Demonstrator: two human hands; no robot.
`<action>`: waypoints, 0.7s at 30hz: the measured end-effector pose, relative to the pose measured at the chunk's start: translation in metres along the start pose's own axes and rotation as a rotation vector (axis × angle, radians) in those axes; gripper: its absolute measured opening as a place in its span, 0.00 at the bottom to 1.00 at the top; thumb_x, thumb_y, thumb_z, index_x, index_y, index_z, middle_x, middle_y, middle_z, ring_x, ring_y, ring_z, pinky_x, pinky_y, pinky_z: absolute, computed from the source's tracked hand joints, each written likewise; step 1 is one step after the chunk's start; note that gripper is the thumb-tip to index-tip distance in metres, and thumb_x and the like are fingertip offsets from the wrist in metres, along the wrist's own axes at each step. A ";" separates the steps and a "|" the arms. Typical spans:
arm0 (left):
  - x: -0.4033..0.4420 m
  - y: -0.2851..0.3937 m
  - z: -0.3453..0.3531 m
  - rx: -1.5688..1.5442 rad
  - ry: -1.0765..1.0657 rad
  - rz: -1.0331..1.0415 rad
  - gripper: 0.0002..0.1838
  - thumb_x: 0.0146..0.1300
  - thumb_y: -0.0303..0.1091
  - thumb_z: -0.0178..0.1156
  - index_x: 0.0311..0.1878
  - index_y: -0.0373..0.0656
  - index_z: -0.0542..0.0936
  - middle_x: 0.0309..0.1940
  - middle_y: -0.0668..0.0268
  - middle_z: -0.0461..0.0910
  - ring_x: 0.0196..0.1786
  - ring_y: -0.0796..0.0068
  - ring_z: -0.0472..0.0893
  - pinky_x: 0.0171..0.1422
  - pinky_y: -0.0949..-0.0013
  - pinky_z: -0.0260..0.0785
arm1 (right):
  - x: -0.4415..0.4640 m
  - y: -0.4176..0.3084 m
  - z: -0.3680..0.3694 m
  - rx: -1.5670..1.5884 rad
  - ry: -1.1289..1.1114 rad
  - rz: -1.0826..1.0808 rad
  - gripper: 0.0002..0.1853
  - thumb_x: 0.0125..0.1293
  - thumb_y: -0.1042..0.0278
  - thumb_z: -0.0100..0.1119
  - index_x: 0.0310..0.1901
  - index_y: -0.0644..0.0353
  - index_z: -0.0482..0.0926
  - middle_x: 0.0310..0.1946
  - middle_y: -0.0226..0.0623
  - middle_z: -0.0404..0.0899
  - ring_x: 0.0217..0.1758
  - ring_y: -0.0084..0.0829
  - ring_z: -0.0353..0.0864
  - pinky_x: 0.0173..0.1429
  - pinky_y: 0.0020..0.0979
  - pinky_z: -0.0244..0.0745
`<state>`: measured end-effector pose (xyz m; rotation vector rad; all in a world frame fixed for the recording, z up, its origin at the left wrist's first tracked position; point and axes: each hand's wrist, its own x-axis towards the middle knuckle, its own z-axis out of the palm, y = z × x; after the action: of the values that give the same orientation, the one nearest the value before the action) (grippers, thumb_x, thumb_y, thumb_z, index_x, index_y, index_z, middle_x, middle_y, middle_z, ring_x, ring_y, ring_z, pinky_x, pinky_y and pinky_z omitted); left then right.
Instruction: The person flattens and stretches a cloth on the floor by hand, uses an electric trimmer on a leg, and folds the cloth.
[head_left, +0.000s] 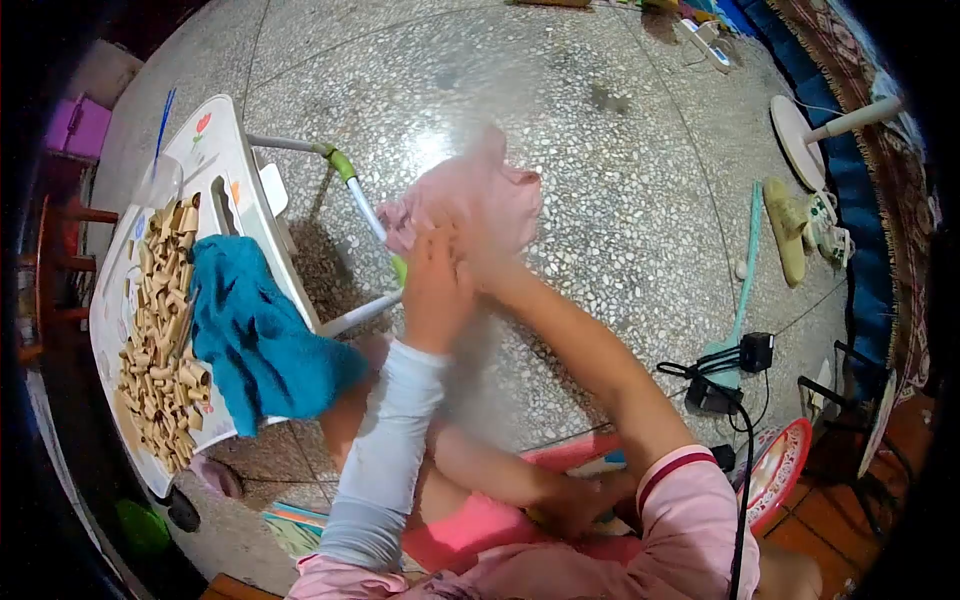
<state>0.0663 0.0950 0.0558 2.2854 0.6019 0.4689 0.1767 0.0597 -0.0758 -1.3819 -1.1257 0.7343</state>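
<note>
Hands [437, 285] at pink cloth [505, 205]

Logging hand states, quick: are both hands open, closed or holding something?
Left hand: at the pink cloth, close against the right; grip can't be told.
Right hand: blurred at the cloth; can't be told.

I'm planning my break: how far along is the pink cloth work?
Nothing clearly looks finished: the pink cloth is rumpled. It is in hand, with the left hand and blurred right hand at its near side. Smoothing it may be left, though I can't be sure; a teal cloth also lies crumpled over the white tray's edge.
</note>
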 end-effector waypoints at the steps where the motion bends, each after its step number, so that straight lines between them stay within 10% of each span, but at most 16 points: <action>1: -0.001 -0.002 -0.001 -0.013 -0.030 -0.036 0.22 0.56 0.28 0.55 0.54 0.32 0.69 0.48 0.47 0.71 0.51 0.45 0.72 0.56 0.51 0.65 | -0.012 0.000 0.003 0.115 0.008 0.077 0.44 0.55 0.51 0.61 0.71 0.60 0.56 0.71 0.45 0.57 0.74 0.47 0.54 0.77 0.48 0.41; 4: -0.016 -0.037 0.026 0.137 -0.064 0.092 0.21 0.56 0.28 0.54 0.54 0.32 0.70 0.48 0.46 0.71 0.51 0.44 0.73 0.56 0.51 0.67 | -0.055 -0.022 0.009 -0.530 0.060 0.160 0.41 0.56 0.55 0.58 0.69 0.64 0.57 0.69 0.48 0.58 0.73 0.49 0.54 0.77 0.47 0.42; 11: -0.058 0.002 0.018 0.264 -0.574 0.064 0.12 0.59 0.27 0.54 0.46 0.36 0.72 0.45 0.46 0.74 0.49 0.43 0.74 0.53 0.52 0.69 | -0.155 -0.109 0.037 -0.723 -0.063 0.342 0.31 0.57 0.64 0.52 0.63 0.68 0.68 0.69 0.53 0.58 0.73 0.52 0.52 0.73 0.53 0.47; 15: -0.099 -0.007 0.031 0.322 -0.525 0.478 0.14 0.57 0.28 0.55 0.45 0.31 0.73 0.45 0.46 0.75 0.49 0.44 0.75 0.54 0.54 0.70 | -0.214 -0.097 0.066 -0.814 0.011 0.399 0.27 0.59 0.66 0.49 0.60 0.70 0.70 0.70 0.53 0.57 0.75 0.49 0.50 0.71 0.52 0.50; 21: -0.094 -0.015 0.049 0.354 -0.371 0.385 0.26 0.59 0.28 0.53 0.61 0.28 0.67 0.61 0.41 0.67 0.65 0.44 0.65 0.69 0.54 0.59 | -0.179 -0.119 0.035 -0.816 0.135 0.400 0.29 0.62 0.68 0.46 0.64 0.73 0.65 0.73 0.49 0.52 0.76 0.48 0.49 0.72 0.50 0.50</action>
<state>0.0087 0.0263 -0.0025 2.7485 0.0563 0.1071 0.0586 -0.1055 0.0023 -2.3555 -1.0954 0.4449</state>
